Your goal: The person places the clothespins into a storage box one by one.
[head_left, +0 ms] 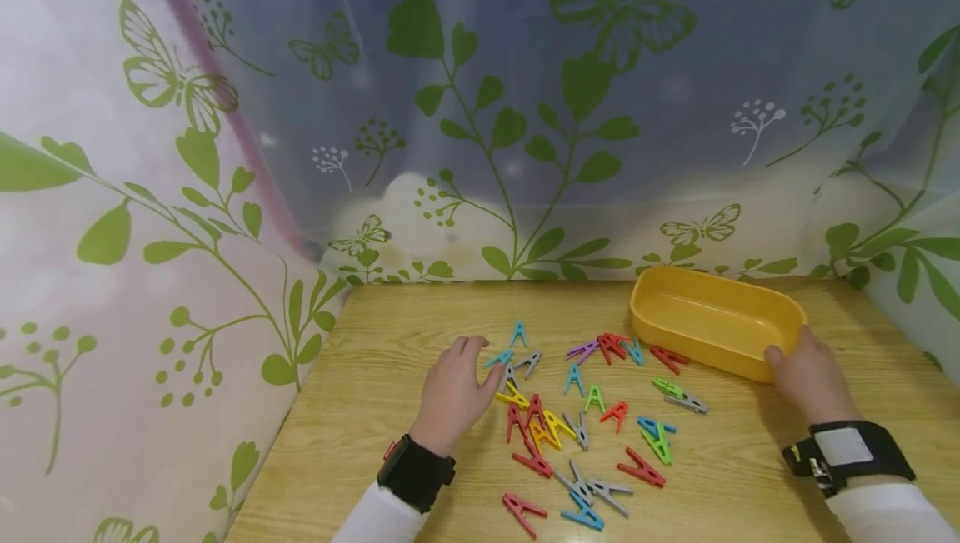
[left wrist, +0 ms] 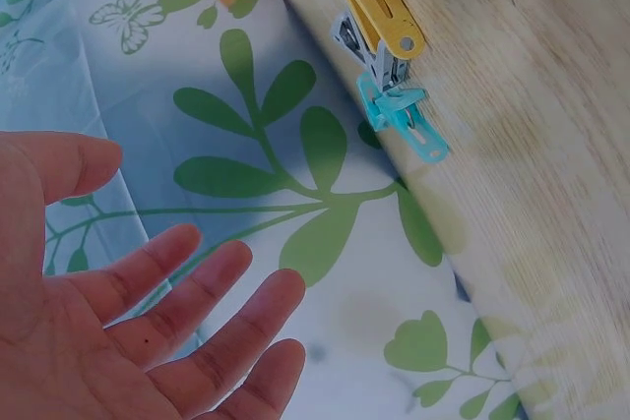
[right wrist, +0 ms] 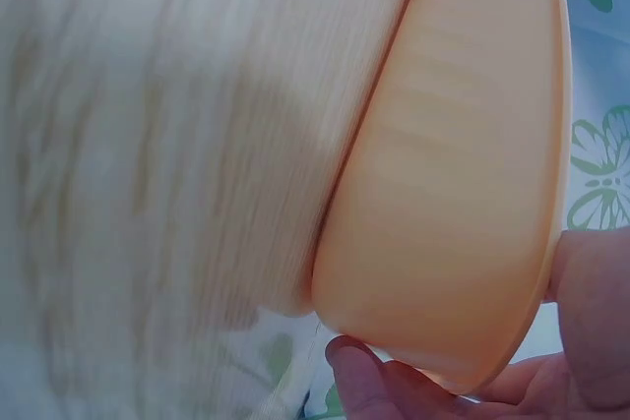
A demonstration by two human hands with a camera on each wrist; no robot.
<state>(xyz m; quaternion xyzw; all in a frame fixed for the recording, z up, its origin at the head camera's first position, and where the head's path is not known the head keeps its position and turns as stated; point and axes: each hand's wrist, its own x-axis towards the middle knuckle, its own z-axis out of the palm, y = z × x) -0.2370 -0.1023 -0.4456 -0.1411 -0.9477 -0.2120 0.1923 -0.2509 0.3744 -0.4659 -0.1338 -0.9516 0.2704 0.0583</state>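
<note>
My right hand (head_left: 813,376) grips the right end of a yellow plastic basin (head_left: 693,349), which stands at the back right of the table with nothing visible inside. In the right wrist view, the thumb and fingers curl around the basin's end (right wrist: 453,164). Over the table's left part, my left hand (head_left: 456,393) has relaxed, spread fingers and holds nothing; its palm shows in the left wrist view. Closest to its fingertips are a light blue clothespin (head_left: 500,358), a grey clothespin (head_left: 532,363) and a yellow clothespin (head_left: 512,396).
Several more clothespins in red, blue, green, grey, purple and yellow lie scattered across the wooden table (head_left: 360,410), among them a red clothespin (head_left: 523,514) near the front. A printed curtain (head_left: 480,151) with leaves and butterflies encloses the back and sides.
</note>
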